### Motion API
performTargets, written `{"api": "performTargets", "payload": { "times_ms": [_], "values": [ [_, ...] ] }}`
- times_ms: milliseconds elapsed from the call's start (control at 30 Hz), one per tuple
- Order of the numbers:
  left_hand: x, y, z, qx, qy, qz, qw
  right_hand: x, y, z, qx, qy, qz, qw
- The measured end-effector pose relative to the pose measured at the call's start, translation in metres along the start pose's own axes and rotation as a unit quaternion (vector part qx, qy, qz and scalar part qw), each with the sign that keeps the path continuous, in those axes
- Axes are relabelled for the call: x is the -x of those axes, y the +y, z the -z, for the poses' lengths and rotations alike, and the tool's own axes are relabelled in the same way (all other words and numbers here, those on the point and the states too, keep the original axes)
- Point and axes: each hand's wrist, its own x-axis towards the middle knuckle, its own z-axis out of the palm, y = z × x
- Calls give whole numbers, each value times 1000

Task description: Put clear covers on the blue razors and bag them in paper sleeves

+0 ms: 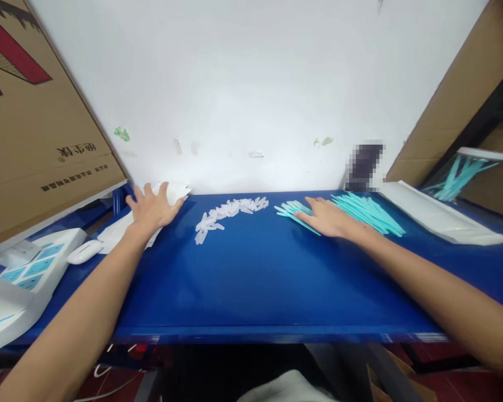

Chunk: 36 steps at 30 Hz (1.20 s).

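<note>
My left hand (151, 211) rests with fingers spread on a stack of flat white papers or bags (174, 192) at the back left of the blue table. My right hand (327, 216) lies palm down at the back right, fingers stretched apart, touching a small bunch of thin teal sticks (292, 209). A larger pile of teal sticks (371, 213) lies just right of that hand, partly behind my wrist. Between my hands, small translucent whitish pieces (228, 210) form a loose curved row.
A white power strip (46, 273) and a white plug-like piece (85, 251) lie at left, beside a big cardboard box (46, 139). At right are a long white packet (442, 215), a clear bag of teal sticks (461, 176) and a dark pixelated object (364, 167) against the wall.
</note>
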Motion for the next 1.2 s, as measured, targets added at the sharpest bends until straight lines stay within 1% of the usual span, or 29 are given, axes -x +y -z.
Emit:
{"api": "performTargets", "payload": {
  "times_ms": [100, 200, 233, 300, 367, 467, 533, 600, 667, 800, 867, 900, 933, 967, 1000, 1033, 1067, 1100, 1133, 1167, 1200],
  "values": [
    [-9, -23, -1, 17, -67, 52, 996, -6, 2, 14, 9, -81, -22, 996],
    [-14, -34, -3, 37, -119, 77, 989, -21, 1, 31, 31, -166, -9, 986],
    [-15, -35, -3, 33, -129, 81, 988, -28, 0, 36, 33, -189, -2, 981],
    [-14, -37, -3, 16, -137, 83, 987, -42, -2, 43, 36, -215, 5, 976],
    [-12, -37, -3, 4, -118, 73, 990, -53, -5, 45, 41, -222, 3, 974],
    [-9, -41, -3, 12, -60, 51, 997, -59, -12, 41, 49, -202, -1, 978],
    [-9, -44, -6, 48, -20, 33, 998, -56, -15, 34, 51, -174, 4, 983],
    [-9, -47, -8, 92, 13, 17, 996, -48, -15, 25, 41, -140, 25, 989],
    [-9, -49, -8, 103, 18, 11, 994, -38, -12, 17, 20, -95, 52, 994],
    [-9, -47, -2, 35, -22, 8, 999, -27, -6, 13, -67, 19, 81, 994],
    [-9, -44, 4, 32, -5, -4, 999, -27, -9, 14, -121, 68, 80, 987],
    [-8, -43, 6, 48, 13, -9, 999, -27, -12, 14, -156, 95, 75, 980],
    [-7, -42, 9, 74, 36, -13, 997, -28, -16, 13, -213, 124, 68, 967],
    [-7, -41, 12, 109, 63, -16, 992, -28, -20, 10, -292, 153, 61, 942],
    [-6, -40, 15, 146, 91, -15, 985, -27, -24, 6, -389, 181, 55, 902],
    [-5, -39, 19, 183, 116, -10, 976, -26, -28, 1, -484, 200, 51, 851],
    [-5, -38, 22, 219, 136, -3, 966, -25, -30, -5, -555, 208, 51, 804],
    [-5, -37, 25, 256, 156, 8, 954, -23, -32, -11, -585, 204, 52, 783],
    [-5, -35, 29, 297, 177, 21, 938, -22, -34, -17, -595, 197, 52, 778],
    [-6, -32, 32, 351, 179, 26, 919, -20, -34, -22, -597, 189, 50, 778],
    [-6, -29, 36, 412, 158, 20, 897, -19, -34, -26, -597, 184, 45, 780]
  ]
}}
